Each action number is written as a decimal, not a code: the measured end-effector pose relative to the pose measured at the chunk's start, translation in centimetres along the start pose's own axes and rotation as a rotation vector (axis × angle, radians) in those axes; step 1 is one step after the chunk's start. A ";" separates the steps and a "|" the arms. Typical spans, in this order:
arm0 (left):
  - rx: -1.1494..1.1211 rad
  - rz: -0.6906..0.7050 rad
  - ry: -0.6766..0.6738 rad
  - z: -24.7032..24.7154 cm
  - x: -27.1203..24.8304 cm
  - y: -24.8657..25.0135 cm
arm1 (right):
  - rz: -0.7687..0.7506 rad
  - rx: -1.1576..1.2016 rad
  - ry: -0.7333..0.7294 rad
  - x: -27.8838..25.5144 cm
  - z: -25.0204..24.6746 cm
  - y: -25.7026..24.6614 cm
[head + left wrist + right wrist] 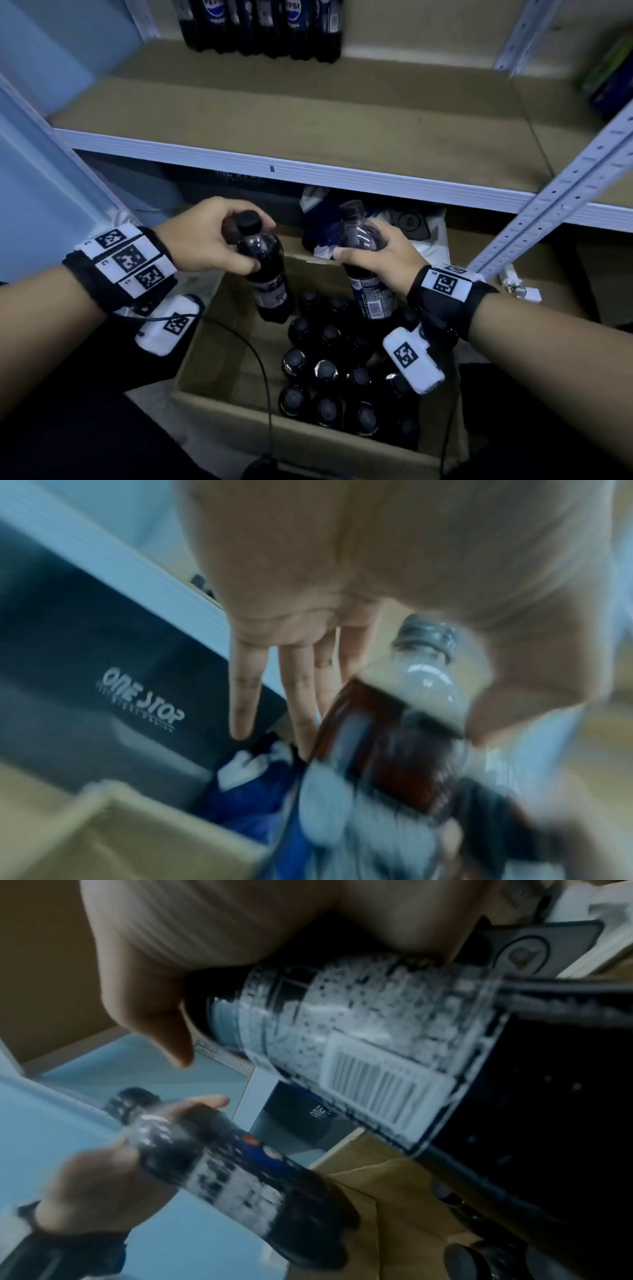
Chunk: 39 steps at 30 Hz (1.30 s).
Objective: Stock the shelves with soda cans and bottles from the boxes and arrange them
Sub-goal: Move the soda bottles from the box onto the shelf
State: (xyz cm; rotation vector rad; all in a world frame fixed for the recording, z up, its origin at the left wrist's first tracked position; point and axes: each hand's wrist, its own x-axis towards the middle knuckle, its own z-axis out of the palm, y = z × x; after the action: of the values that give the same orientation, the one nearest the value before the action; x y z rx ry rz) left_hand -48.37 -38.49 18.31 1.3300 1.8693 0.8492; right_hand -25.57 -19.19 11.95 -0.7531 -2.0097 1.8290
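Metal shelf (308,113): Pepsi bottles (263,27) at back, tops cut off. Cardboard box (219,346): dark capped bottles (325,370), labels hidden. Left hand (205,236) grasping left bottle (267,274); right hand (380,260) grasping right bottle (366,260), both above box. Wrist views blurred.

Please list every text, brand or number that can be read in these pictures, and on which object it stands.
"ONE STOP": on the dark box under the shelf, seen upside down.
"PEPSI", partly cut off: on the bottles on the shelf.
Labels and barcode on the two held bottles: too blurred to read.
Wrist markers: patterns, no words.
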 end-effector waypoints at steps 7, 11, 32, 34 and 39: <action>-0.993 -0.182 0.406 1.6 2.5 0.0 | -0.035 -0.035 0.007 0.7 0.6 -2.2; -1.150 -0.178 0.456 3.2 3.4 1.8 | -0.099 -0.041 0.025 1.3 1.0 -4.4; -0.754 0.306 0.638 -8.8 17.1 17.1 | -0.517 0.103 0.436 13.8 -9.2 -21.5; -0.702 0.311 0.686 -8.5 19.2 16.8 | -0.476 0.112 0.495 15.2 -10.1 -20.6; -0.607 0.265 0.809 -7.4 23.2 15.7 | -0.369 0.103 0.597 18.0 -11.7 -17.9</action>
State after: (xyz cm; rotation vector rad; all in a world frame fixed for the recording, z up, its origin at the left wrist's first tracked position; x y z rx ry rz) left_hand -52.12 -13.05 31.65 0.9002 1.7331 2.1327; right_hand -36.50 -0.05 29.03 -0.7284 -1.5293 1.2908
